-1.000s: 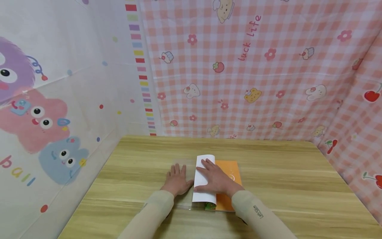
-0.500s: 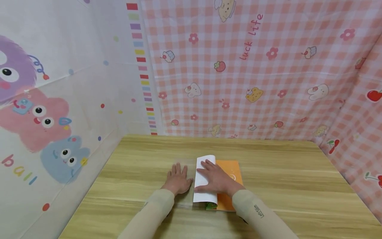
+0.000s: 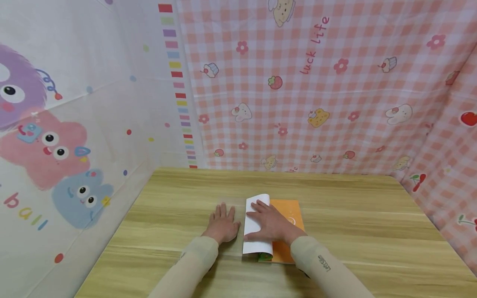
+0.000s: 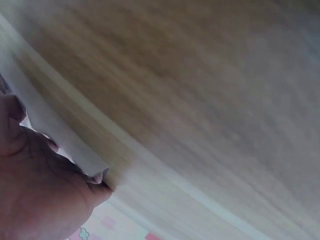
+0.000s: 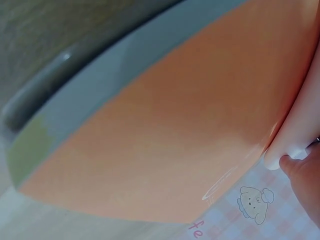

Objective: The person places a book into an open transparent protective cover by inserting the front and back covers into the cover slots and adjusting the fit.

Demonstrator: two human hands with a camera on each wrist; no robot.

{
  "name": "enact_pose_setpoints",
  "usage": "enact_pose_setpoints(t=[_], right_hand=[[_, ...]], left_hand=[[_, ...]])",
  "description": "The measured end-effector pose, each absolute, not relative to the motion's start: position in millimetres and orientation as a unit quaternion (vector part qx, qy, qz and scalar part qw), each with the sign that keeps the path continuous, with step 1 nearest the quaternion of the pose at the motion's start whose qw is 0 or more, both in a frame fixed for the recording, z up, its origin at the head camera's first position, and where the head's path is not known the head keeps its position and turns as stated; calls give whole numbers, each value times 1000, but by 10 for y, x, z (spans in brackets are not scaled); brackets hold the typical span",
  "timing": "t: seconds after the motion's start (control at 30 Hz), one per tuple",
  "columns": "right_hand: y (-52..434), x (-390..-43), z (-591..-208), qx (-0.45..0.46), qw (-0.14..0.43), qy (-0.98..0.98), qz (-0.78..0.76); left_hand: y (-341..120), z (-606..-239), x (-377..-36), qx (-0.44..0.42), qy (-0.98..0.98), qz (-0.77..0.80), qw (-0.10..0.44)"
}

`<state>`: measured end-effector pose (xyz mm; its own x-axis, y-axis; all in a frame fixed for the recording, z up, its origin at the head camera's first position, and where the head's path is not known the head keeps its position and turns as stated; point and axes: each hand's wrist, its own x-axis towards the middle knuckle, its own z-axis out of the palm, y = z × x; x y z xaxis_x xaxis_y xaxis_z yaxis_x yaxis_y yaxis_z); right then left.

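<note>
An orange-covered book [image 3: 288, 225] lies on the wooden table [image 3: 354, 231], with a white page or cover flap [image 3: 254, 225] folded over its left side. My right hand [image 3: 271, 225] presses flat on that white flap, fingers straight and spread. My left hand [image 3: 222, 224] rests flat on the table just left of the book, fingers straight. The right wrist view shows the orange cover [image 5: 190, 125] close up with a finger [image 5: 302, 175] at its edge. The left wrist view shows blurred wood grain [image 4: 200, 90] and part of my left hand [image 4: 35, 195].
Patterned cloth walls close in the table on three sides: pink gingham [image 3: 316, 91] at the back and right, white with cartoon animals [image 3: 56, 145] at the left. Bare wood stretches to the right and left of the book.
Almost nothing moved. Both hands keep their places on the flap and the table; only the head view shifted very slightly.
</note>
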<state>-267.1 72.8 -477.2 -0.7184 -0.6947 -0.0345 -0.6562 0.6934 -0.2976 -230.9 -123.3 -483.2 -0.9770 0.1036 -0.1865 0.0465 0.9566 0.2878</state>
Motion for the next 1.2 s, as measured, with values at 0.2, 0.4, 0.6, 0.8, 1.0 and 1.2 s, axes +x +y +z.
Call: enact_pose_setpoints(t=[0.2, 0.4, 0.6, 0.8, 1.0, 1.2], right_hand=[[713, -2683, -4780, -367, 73, 919, -127], [704, -2680, -4770, -369, 76, 918, -124], [677, -2679, -4781, -371, 81, 919, -109], [638, -2666, -4761, -374, 83, 919, -98], [597, -2661, -4771, -370, 84, 922, -82], [559, -2645, -4779, -371, 79, 922, -73]], left_hand=[[-1235, -4844, -2312, 42, 985, 131, 100], [-1234, -4859, -2332, 41, 985, 129, 107], [-1235, -4868, -2334, 43, 986, 120, 109], [-1245, -4881, -2339, 46, 986, 123, 103], [-1255, -4871, -2341, 47, 986, 124, 103], [-1264, -4865, -2342, 50, 985, 124, 106]])
